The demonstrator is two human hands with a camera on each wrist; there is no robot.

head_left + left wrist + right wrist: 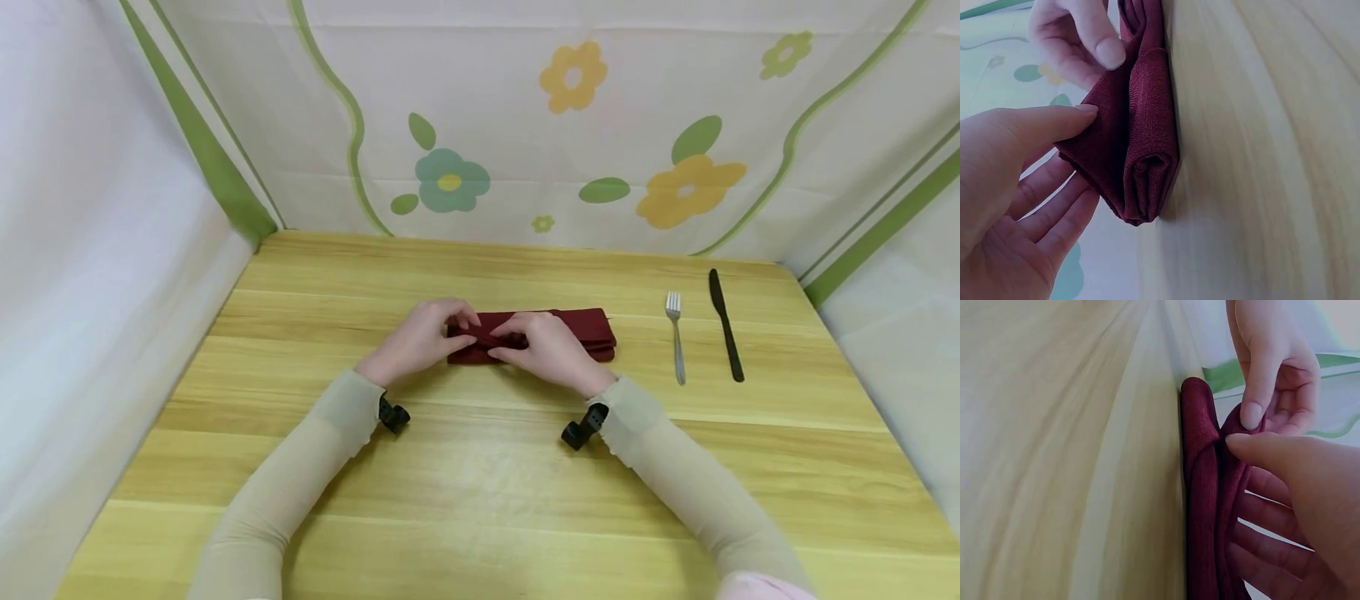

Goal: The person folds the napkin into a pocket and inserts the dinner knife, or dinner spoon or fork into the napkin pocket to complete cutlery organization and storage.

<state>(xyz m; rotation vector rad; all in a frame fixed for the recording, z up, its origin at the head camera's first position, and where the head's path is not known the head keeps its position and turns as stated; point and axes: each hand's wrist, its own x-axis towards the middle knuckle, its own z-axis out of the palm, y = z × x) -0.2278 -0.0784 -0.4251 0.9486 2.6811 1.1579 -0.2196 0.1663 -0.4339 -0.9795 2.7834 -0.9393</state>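
A dark red cloth napkin point(585, 325), folded into a long narrow strip, lies crosswise on the wooden table. Over its left part, my left hand point(420, 335) pinches the raised upper layer between thumb and fingers. Close beside it, my right hand point(551, 348) pinches the same layer nearer the strip's middle. In the left wrist view the napkin point(1147, 119) shows a rolled end with several layers, and the lifted flap leans away from it. Both thumbs press the flap's near face in the right wrist view, where the fingers point(1266, 547) lie behind the cloth point(1202, 487).
To the right of the napkin lie a silver fork point(677, 337) and, beyond it, a black knife point(725, 325). A white curtain point(510, 108) with printed flowers hangs along the table's back edge. White fabric also borders both sides of the table point(480, 483).
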